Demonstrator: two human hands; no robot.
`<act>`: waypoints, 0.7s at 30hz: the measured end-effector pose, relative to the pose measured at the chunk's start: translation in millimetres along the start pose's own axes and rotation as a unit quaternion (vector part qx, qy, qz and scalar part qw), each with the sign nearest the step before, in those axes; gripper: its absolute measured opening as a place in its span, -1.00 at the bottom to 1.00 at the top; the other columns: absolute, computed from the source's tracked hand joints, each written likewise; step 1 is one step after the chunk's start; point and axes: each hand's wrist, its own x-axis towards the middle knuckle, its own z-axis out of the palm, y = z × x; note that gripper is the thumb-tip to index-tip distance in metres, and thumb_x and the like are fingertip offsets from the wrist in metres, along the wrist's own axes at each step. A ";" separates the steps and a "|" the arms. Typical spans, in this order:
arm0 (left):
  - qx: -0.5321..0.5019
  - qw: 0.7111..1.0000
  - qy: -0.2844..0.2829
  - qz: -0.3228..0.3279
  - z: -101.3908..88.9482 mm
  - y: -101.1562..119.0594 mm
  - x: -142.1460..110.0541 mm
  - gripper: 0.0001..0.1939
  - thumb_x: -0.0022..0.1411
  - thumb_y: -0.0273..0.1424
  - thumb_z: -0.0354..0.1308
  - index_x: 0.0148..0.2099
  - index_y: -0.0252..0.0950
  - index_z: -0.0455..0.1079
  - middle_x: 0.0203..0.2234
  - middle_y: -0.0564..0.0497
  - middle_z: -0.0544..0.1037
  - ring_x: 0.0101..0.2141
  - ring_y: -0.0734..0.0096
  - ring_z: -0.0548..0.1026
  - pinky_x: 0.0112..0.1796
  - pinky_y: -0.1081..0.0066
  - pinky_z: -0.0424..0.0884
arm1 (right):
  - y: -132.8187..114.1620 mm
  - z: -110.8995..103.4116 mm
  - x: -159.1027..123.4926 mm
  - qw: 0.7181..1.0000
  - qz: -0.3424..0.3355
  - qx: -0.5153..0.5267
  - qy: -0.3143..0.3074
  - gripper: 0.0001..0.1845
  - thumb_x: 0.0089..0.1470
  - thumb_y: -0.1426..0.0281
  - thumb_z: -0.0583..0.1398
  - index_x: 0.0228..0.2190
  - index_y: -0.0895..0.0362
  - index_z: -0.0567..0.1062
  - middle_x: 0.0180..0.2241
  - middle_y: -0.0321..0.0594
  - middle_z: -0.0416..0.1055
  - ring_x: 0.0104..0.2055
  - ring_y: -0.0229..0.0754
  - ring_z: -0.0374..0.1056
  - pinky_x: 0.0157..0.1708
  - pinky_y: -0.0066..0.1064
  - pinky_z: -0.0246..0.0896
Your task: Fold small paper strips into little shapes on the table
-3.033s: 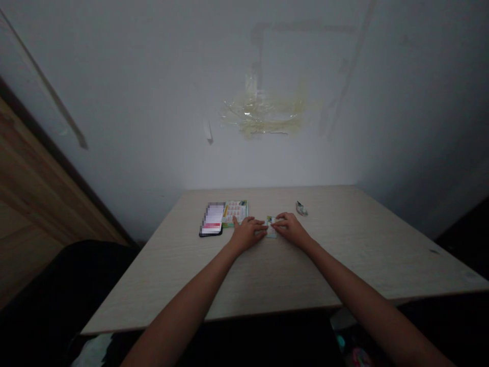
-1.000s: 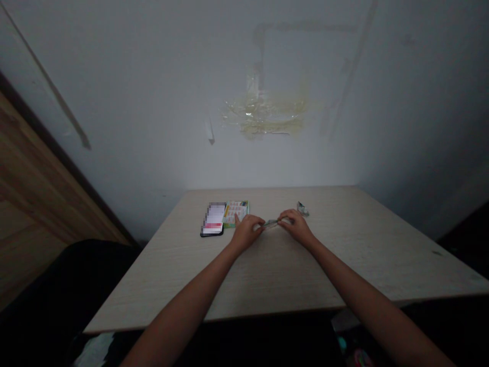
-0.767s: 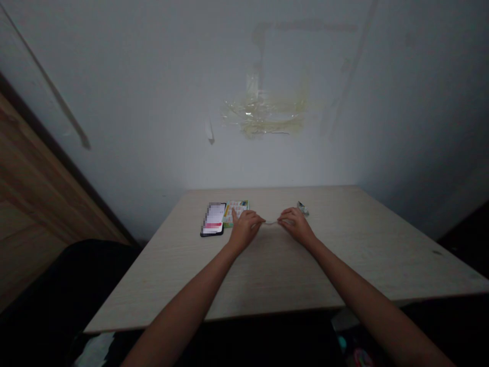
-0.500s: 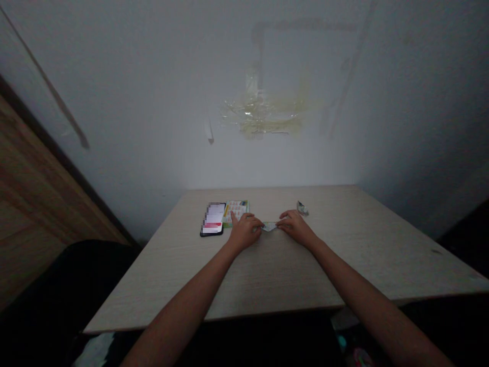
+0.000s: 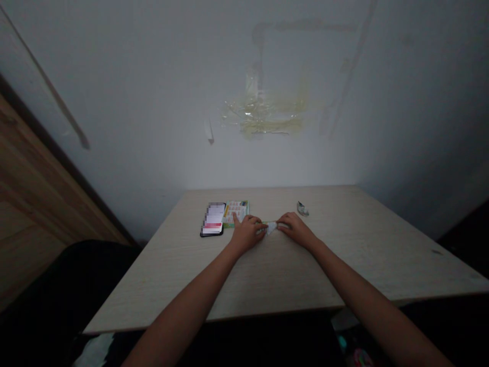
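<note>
Fingers (image 5: 262, 227) partly covering the folded paper (image 5: 271, 228), phone (image 5: 212, 220) nearby

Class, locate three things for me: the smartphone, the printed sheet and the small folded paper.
Smartphone (image 5: 213, 219), head view, lit screen.
Printed sheet (image 5: 239, 208), head view, upper printed face.
Small folded paper (image 5: 271, 228), head view, exposed middle.

Clear, seemingly yellowed tape (image 5: 267, 122) on wall (image 5: 153, 102).

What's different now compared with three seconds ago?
The small paper, which lay flat and open, now looks folded, its lower edge slanted. The left hand and right hand were already on it. The phone, printed leaflet and crumpled wrapper stayed put.
</note>
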 end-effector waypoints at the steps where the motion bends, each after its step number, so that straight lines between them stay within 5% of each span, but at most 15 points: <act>1: 0.003 1.000 0.003 0.000 1.1 -0.8 0.2 -0.76 0.29 -0.24 0.16 -0.01 0.07 0.50 -0.08 0.07 0.57 0.05 0.12 0.38 0.10 -0.55 -0.44 | -0.5 -1.3 0.1 1.000 0.007 -0.001 0.004 -0.80 0.14 0.36 0.26 -0.18 0.12 0.58 -0.22 -0.11 0.49 -0.11 -0.06 0.34 -0.06 -0.21 0.27; 7: 0.012 0.999 0.017 -0.029 3.5 -5.0 0.0 -0.75 0.31 -0.21 0.13 0.01 0.09 0.50 -0.05 0.06 0.57 0.06 0.09 0.36 0.10 -0.57 -0.40 | -5.6 -10.2 -1.2 0.999 -0.010 -0.032 -0.005 -0.86 0.15 0.36 0.24 -0.34 0.08 0.63 -0.30 -0.15 0.50 -0.18 -0.09 0.36 -0.09 -0.21 0.26; 21: 0.037 0.998 0.030 -0.029 2.7 0.0 2.7 -0.72 0.22 -0.11 0.19 -0.06 -0.01 0.54 -0.12 -0.01 0.60 0.09 0.01 0.35 0.14 -0.47 -0.51 | -7.2 -5.6 -2.6 0.997 -0.040 -0.059 -0.009 -0.81 0.19 0.37 0.20 -0.22 0.05 0.63 -0.19 -0.10 0.47 -0.11 -0.08 0.34 -0.07 -0.21 0.28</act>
